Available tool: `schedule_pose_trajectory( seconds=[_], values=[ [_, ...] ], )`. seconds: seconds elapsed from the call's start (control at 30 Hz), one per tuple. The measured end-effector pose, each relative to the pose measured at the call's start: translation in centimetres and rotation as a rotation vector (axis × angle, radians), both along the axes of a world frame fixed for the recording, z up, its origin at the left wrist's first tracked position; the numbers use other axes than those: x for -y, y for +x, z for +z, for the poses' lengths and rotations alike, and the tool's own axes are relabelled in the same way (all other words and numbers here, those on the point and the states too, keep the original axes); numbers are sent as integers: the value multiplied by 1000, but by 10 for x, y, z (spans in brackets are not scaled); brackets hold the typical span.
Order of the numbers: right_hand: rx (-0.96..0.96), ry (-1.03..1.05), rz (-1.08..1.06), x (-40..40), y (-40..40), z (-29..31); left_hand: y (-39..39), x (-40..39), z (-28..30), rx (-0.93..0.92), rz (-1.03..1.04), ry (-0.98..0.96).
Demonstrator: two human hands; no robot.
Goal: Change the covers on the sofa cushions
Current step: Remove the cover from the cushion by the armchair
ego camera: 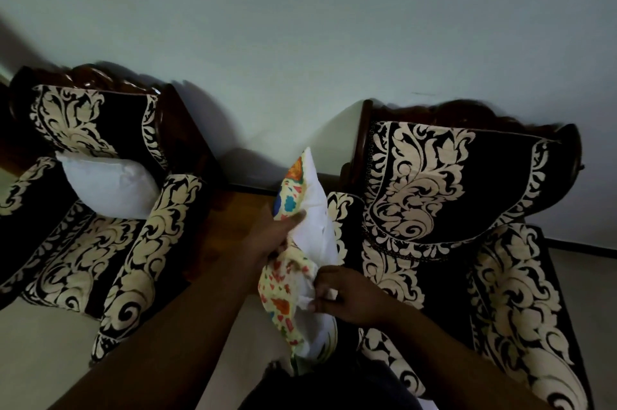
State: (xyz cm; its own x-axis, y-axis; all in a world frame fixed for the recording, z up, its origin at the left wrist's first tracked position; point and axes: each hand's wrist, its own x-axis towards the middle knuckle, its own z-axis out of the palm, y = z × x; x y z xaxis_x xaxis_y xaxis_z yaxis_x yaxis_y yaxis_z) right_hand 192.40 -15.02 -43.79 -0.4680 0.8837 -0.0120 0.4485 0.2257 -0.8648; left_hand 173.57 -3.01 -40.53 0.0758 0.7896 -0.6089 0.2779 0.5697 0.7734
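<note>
The step in hand is judged to be either drawing the printed cover [283, 279] off the white cushion [317, 229] or working it on; a single frame does not settle the direction. The cushion is held upright in mid-air between the two armchairs, with the cover bunched along its left edge and lower half, so most of the white side is exposed.

The left hand [272, 237] lies against the cushion's left face, thumb extended across the white fabric and the other fingers hidden behind the cover (grip type cannot be confirmed). The right hand [344, 296] has its fingers curled, pinching gathered cloth at the cover's opening.

The next move calls for holding the cushion firm with one hand while the other slides the cover along its length, keeping the corners from snagging.

A second, bare white cushion [110, 187] rests on the seat of the left armchair [100, 242], against its back. The right armchair [434, 226] carries no cushion in view. Both chairs have dark upholstery with a cream leaf pattern and carved wooden frames, and stand against a plain pale wall [300, 25] on a light floor [40, 343]. Lighting is dim.
</note>
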Motion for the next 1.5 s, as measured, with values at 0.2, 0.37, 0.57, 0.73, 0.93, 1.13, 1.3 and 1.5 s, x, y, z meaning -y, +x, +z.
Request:
schedule_pose_trajectory(
  seconds=[0.2,0.37,0.57,0.73,0.93,1.13,1.3,1.5],
  values=[
    [-133,-288,-425,-29,12,-15,-6,14,-43,-377,-320,-142],
    [24,-462,-597,-68,14,-58,-9,37,-64,-532,-448,-243],
    [57,-433,-440,-71,-11,-83,13,43,-60,-705,-251,191],
    [194,-323,-183,-48,-15,-87,22,14,-53,-791,-120,282],
    [201,-322,-150,-46,-13,-78,1,7,-51,-649,-41,210],
    [131,-155,-275,-73,-15,-58,12,16,-36,-499,-54,215],
    [219,-50,-339,-86,-9,-47,20,22,-29,-461,-62,197],
    [335,191,-369,-86,1,-34,29,25,-25,-345,-5,106]
  ],
)
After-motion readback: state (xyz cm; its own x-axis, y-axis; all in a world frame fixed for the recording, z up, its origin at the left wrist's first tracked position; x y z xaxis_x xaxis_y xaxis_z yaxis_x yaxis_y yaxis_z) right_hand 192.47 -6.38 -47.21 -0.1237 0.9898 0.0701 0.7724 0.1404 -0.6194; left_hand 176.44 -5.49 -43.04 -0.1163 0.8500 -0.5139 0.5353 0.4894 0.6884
